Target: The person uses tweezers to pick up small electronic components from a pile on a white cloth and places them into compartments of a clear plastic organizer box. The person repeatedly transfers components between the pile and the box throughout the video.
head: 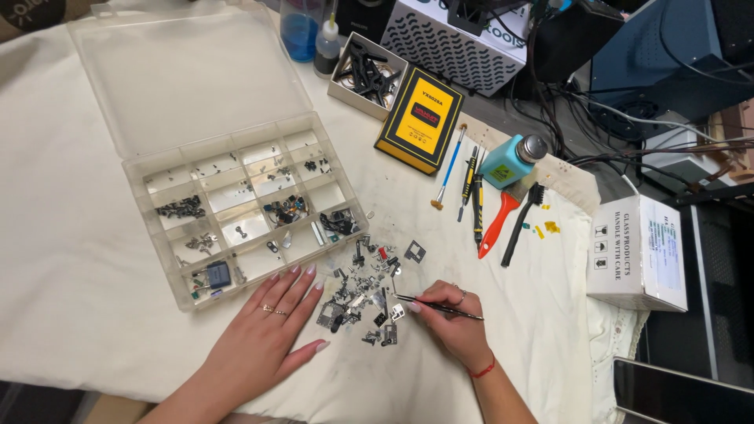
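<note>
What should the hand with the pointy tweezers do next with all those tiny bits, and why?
Probably ease the tweezers a touch further left and pinch one small piece from the pile of tiny metal parts. The right hand already aims the tips at the pile's edge, the left hand lies flat beside it, and the open compartment box sits just behind.
</note>
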